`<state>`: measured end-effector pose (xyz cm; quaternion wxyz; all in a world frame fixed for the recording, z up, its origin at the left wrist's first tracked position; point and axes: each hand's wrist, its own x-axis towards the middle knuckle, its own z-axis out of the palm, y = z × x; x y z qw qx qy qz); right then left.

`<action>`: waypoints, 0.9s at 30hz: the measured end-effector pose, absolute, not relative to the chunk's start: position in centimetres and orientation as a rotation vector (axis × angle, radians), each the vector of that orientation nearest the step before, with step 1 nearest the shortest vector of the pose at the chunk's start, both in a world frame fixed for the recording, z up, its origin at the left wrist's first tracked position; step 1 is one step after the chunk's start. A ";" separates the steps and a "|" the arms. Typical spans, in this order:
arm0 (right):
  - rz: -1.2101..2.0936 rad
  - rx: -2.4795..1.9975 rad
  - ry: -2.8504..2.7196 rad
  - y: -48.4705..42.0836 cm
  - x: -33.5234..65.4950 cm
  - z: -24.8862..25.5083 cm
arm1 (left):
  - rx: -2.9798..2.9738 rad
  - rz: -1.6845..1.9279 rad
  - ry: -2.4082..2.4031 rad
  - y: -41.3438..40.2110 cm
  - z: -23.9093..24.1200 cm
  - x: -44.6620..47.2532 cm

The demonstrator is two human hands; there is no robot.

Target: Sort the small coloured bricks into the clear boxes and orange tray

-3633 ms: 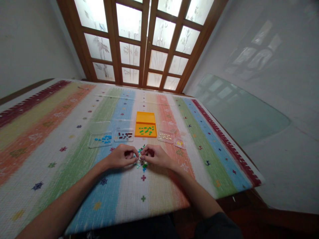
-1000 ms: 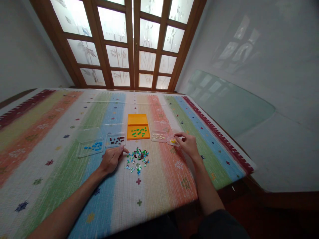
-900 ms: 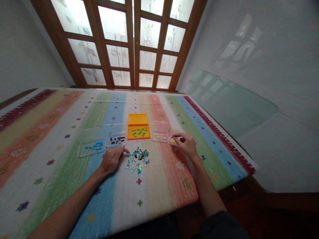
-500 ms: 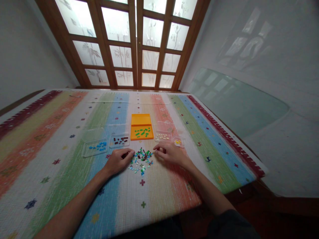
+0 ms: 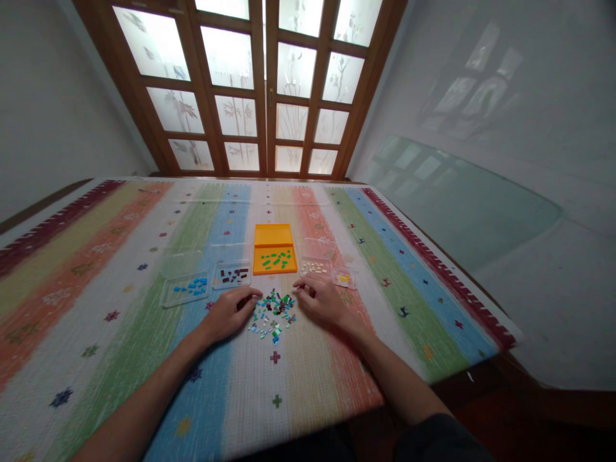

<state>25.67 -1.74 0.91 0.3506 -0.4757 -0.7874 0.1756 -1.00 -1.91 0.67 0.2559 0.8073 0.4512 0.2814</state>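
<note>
A loose pile of tiny coloured bricks (image 5: 276,307), in green, dark red, blue and clear tones, lies on the striped cloth between my hands. At its left edge is my left hand (image 5: 231,312), fingers bent and the index fingertip touching the nearest pieces; thumb and index look slightly apart. My right hand (image 5: 323,301) hovers by the pile's upper right edge, its index and thumb a little apart. I see no piece between the fingers of either hand. Behind the pile stands an open orange case (image 5: 274,271) with green bricks (image 5: 276,259) inside.
Clear plastic boxes flank the case: one with blue bricks (image 5: 192,286), one with dark red bricks (image 5: 234,276), one with cream bricks (image 5: 315,267), and a small one with yellow bricks (image 5: 343,278). The table's edge (image 5: 337,417) runs close in front of me.
My right hand has shifted slightly left, toward the pile. The fingers of my left hand have stretched a little further over its edge. The view has tilted slightly.
</note>
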 end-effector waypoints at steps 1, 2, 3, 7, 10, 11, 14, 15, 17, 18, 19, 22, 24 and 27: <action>0.442 -1.225 -2.036 -1.8 25.8 0.8 | 2.214 0.752 1.221 -1.9 0.7 -1.1; 0.430 -1.214 -2.042 -1.8 25.9 0.8 | 2.234 0.738 1.212 -1.9 0.8 -1.1; 0.415 -1.199 -2.056 -1.8 25.9 0.7 | 2.249 0.722 1.197 -1.9 0.9 -1.2; 0.359 -1.165 -2.136 -1.9 25.9 0.6 | 2.263 0.679 1.144 -1.9 1.1 -1.3; 0.337 -1.181 -2.153 -2.0 25.8 0.6 | 2.263 0.669 1.111 -1.9 1.3 -1.4; 0.333 -1.187 -2.152 -2.1 25.9 0.6 | 2.262 0.665 1.100 -1.9 1.3 -1.4; 0.330 -1.191 -2.152 -2.1 25.9 0.5 | 2.248 0.677 1.101 -2.0 1.5 -1.3; 0.327 -1.190 -2.153 -2.1 26.0 0.5 | 2.241 0.685 1.117 -2.0 1.5 -1.2; 0.323 -1.191 -2.154 -2.1 26.0 0.5 | 2.226 0.699 1.177 -2.2 1.6 -0.9; 0.326 -1.195 -2.149 -2.1 26.0 0.5 | 2.221 0.705 1.215 -2.2 1.5 -0.7; 0.335 -1.203 -2.136 -2.1 26.0 0.5 | 2.217 0.712 1.250 -2.3 1.5 -0.5; 0.374 -1.242 -2.071 -2.0 26.0 0.7 | 2.202 0.724 1.305 -2.5 1.3 -0.1; 0.388 -1.272 -2.030 -2.0 26.1 0.9 | 2.194 0.725 1.320 -2.6 1.3 -0.1; 0.400 -1.304 -1.999 -2.0 26.3 1.1 | 2.182 0.714 1.334 -2.6 1.3 -0.1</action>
